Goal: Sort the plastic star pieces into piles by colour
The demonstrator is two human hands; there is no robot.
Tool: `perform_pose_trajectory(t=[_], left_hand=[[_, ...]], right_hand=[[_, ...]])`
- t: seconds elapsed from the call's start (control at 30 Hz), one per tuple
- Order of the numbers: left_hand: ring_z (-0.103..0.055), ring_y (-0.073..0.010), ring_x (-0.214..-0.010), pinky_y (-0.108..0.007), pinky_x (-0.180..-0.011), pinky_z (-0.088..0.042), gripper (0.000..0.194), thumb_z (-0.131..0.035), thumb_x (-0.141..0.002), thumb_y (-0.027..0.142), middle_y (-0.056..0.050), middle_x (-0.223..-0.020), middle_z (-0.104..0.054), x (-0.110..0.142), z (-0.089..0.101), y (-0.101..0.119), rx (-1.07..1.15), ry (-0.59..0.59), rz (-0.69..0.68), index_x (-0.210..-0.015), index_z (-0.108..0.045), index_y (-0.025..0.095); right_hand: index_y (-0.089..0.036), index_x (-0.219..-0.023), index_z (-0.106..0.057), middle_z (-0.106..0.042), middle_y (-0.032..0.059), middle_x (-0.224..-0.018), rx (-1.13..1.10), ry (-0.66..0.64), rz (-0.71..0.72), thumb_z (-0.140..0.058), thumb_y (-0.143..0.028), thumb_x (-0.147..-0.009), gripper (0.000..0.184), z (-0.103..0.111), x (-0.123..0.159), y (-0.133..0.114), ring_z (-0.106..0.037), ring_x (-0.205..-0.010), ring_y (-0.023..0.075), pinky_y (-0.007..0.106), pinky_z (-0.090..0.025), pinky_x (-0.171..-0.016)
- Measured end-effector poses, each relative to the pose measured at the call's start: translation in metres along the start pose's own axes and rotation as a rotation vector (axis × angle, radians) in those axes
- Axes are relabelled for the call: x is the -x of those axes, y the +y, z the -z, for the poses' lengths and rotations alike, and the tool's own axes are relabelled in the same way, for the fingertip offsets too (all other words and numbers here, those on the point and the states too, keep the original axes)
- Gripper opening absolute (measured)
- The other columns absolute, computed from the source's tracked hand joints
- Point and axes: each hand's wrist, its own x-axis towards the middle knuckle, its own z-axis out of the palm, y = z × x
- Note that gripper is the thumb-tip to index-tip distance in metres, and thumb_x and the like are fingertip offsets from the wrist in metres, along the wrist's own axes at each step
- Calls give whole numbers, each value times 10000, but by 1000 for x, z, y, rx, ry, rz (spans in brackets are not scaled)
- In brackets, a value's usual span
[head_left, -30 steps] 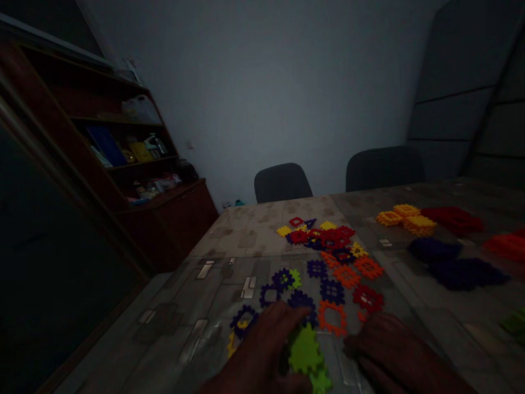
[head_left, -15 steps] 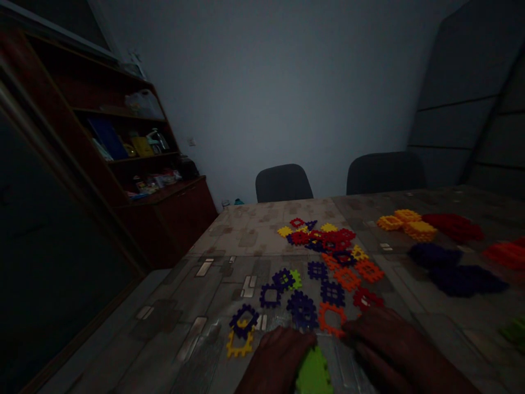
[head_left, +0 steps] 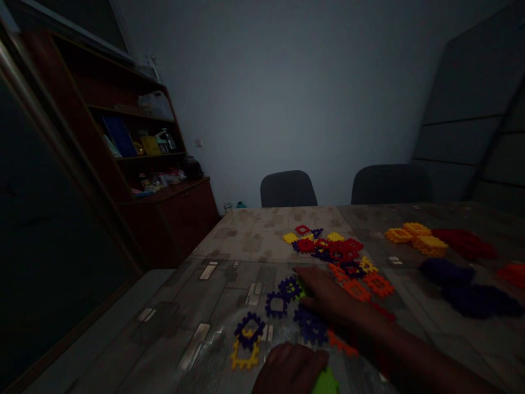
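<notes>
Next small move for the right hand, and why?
I'd probably pinch the partly hidden green piece: the right hand is right over it, beside a purple piece, while the left hand touches the near green piece.

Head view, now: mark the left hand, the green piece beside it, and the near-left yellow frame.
Left hand [head_left: 290,370]: head view, back of the hand.
Green piece [head_left: 327,382]: head view, its exposed face.
Yellow frame [head_left: 245,363]: head view, its near bar.
</notes>
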Motion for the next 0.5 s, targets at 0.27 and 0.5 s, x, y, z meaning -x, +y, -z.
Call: perform_pose_trajectory(t=[0.27,0.5], left_hand=[[-680,-259,-936,-355,-866,-490,578,-538,-1031,608,-78,-1121,-733,-3,17,17,-48,-13,14,-1505,-411,303],[-665,-250,-934,-349,-847,-483,553,-495,-1061,567,-80,-1118,-723,-4,14,15,-98,-16,-15,-1524,-390,284]], right_hand=[[-99,-1557,-455,-550,233,-1521,-11,-49,-53,-785,-158,-759,866,4,-16,5,-507,-1412,372,481,-370,-1175],[-73,-1545,-465,-541,234,-1523,-54,13,-47,-725,-35,-736,850,8,-15,-4,-525,-1405,327,443,-381,-1183]])
